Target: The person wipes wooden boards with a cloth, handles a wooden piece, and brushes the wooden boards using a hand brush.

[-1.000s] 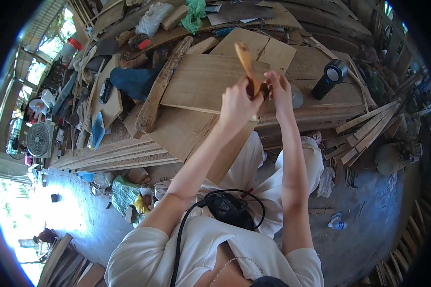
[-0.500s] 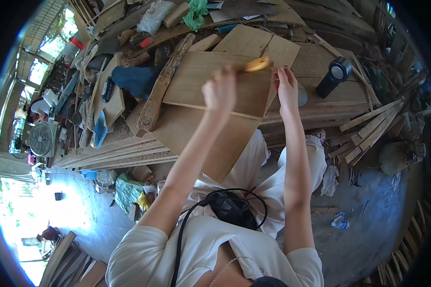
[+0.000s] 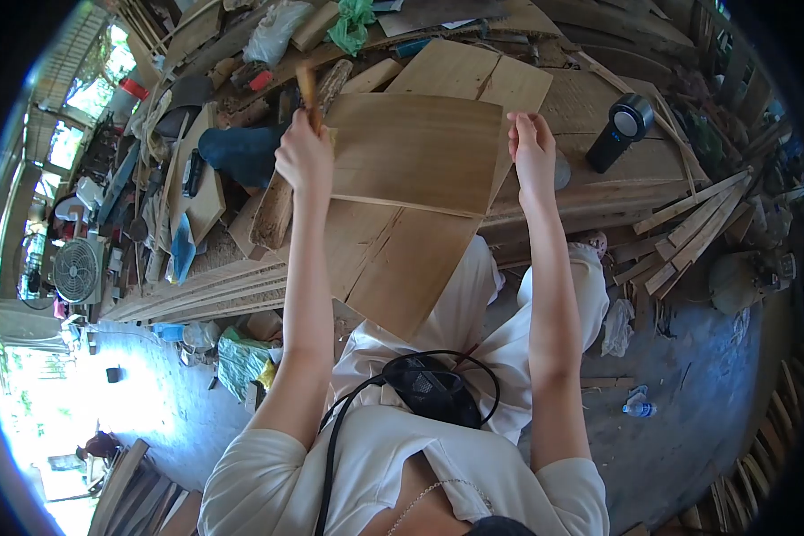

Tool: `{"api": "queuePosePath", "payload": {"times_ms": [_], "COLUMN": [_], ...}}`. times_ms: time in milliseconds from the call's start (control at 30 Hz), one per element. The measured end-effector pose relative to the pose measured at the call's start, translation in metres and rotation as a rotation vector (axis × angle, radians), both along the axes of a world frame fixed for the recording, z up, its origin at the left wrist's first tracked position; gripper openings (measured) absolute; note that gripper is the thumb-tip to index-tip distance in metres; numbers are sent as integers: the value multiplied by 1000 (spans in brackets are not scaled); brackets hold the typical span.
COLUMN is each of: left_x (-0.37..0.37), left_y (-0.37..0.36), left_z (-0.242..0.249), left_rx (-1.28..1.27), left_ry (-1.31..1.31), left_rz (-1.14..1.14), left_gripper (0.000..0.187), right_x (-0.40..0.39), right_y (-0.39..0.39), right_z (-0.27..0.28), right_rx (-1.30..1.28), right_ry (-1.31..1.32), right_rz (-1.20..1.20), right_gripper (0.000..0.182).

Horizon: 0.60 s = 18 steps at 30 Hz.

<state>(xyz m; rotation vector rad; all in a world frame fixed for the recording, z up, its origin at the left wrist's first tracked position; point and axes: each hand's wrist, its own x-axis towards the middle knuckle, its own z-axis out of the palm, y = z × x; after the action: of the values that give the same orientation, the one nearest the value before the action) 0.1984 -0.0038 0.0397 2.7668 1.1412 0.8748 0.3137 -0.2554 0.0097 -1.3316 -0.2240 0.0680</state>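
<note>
My left hand [image 3: 305, 161] is closed around a paintbrush [image 3: 309, 96], its wooden handle pointing up and away, at the left edge of a flat wooden board [image 3: 415, 147]. Most of the brush head is hidden by the hand. Just off the board's right edge is my right hand [image 3: 532, 147], fingers loosely bent, nothing visible in them. Under this board, a second wooden panel [image 3: 402, 259] with dark cracks slants toward my lap.
A black cylindrical device [image 3: 618, 134] stands on the bench at the right, near a clear round container [image 3: 562, 170]. Rough planks [image 3: 272, 214] and a blue cloth [image 3: 237, 154] lie to the left. Wood strips [image 3: 692, 237] are piled at the right.
My left hand has swept left with the paintbrush, from over the middle of the board to its left edge; the handle has turned from pointing right to pointing away. My right hand has barely moved.
</note>
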Motion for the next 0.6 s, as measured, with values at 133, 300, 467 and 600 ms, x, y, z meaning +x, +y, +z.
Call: {"api": "queuePosePath", "payload": {"times_ms": [133,300,467,600], "left_x": [42,66,68,28], "left_y": [-62,-160,-110,-33], "left_z": [-17,-2,-11,11], "left_rx": [258,-142,-430,-71], "left_ry": [250,43,-165,133], "left_rz": [-129,-637,-550,-44], "left_gripper": [14,30,38,24], "right_x": [4,3,13,6], "right_y": [7,7,3,6], "right_z": [-11,-9,-14,-7], "right_rx": [-106,-136,-75,-16], "right_ry": [-121,-124,-113,-54], "right_rz": [-74,-192,-175,-91], "right_gripper": [25,24,23,23]}}
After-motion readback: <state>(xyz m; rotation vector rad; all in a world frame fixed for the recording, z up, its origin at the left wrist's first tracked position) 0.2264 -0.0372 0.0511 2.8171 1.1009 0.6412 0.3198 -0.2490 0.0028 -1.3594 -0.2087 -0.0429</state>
